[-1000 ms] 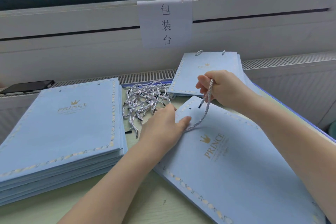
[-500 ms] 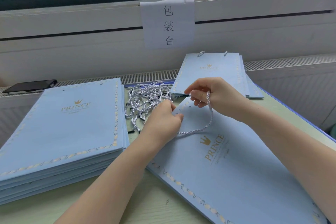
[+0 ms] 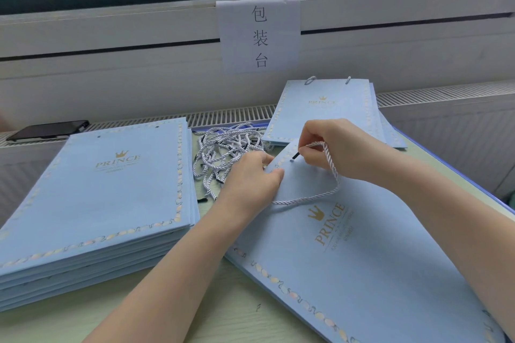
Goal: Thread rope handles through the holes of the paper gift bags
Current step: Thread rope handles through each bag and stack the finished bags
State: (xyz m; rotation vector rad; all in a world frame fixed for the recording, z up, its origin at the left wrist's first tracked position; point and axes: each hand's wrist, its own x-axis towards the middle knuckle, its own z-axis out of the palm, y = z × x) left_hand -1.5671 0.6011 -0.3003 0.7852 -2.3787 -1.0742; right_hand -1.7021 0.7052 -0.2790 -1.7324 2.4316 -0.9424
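A flat light-blue paper gift bag (image 3: 362, 273) with a gold PRINCE crown lies in front of me, turned at an angle. My left hand (image 3: 250, 178) pinches its top edge and lifts that edge slightly. My right hand (image 3: 334, 147) pinches a white-and-grey twisted rope handle (image 3: 331, 172) near its black tip, which points at a small hole (image 3: 291, 161) near the bag's top. The rope loops down over the bag and runs under my left hand.
A stack of flat blue bags (image 3: 97, 198) lies at the left. A tangle of loose rope handles (image 3: 228, 147) sits between the stacks. Bags with handles fitted (image 3: 323, 111) lie at the back. A dark phone (image 3: 47, 129) rests on the radiator ledge.
My right hand has brought the rope's black tip down to the hole in the bag. My left hand has kept hold of the bag's top edge.
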